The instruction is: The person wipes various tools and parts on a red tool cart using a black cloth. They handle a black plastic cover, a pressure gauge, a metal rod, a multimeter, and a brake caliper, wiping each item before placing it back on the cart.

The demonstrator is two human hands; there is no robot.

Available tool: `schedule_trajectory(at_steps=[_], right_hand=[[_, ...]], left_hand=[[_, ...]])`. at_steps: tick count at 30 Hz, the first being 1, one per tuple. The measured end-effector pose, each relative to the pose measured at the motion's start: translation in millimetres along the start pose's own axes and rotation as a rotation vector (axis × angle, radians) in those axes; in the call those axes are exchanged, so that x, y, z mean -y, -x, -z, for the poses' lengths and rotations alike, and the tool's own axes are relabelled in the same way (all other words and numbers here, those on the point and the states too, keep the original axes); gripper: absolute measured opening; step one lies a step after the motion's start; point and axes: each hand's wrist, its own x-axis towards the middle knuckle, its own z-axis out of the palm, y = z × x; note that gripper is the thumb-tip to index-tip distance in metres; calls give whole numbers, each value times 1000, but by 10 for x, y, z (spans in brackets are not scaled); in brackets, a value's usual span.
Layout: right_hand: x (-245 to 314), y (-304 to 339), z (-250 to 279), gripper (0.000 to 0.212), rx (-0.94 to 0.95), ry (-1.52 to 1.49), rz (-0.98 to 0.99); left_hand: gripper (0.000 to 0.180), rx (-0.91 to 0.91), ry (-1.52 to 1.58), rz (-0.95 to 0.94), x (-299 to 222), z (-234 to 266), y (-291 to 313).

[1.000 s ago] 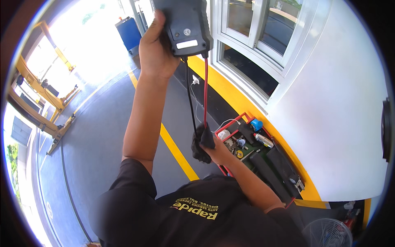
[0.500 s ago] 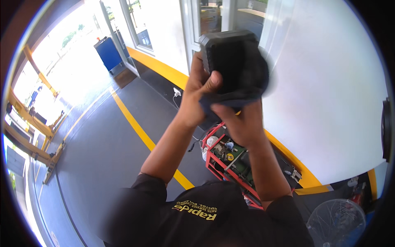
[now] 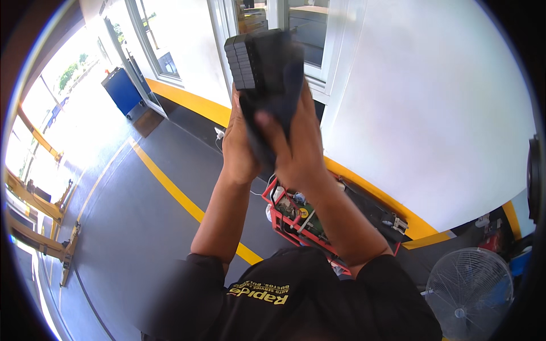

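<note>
- Head view: both hands are raised before the white wall; the left hand (image 3: 242, 142) clasps a black handheld device (image 3: 259, 59) from below.
- The right hand (image 3: 296, 139), fingers curled, presses a dark cloth (image 3: 278, 105) against the device; judged a wiping step.
- The next stroke calls for a steady grip.
- Below the hands stands a red tool cart (image 3: 296, 219).

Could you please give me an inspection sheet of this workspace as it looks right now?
Surface: grey floor with yellow stripe.
Job's things: black device raised, dark cloth pressed against it.
Clutter: red tool cart holding small items.
Hands: left hand grips the device; right hand holds the cloth.
Cables: white lead on the floor by the wall.
Surroundings: white wall, windows, blue bin, white fan.
</note>
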Motion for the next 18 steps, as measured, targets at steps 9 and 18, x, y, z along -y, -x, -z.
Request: schedule_trajectory(at_steps=[9,18], right_hand=[[-154,224,733,49,-287,-888,-577],[-486,969,1234,37,-515,-716,-542]], left_hand=[[73,274,-737,-181,213,-469,108],[100,330,312,507,1041,-582,322]])
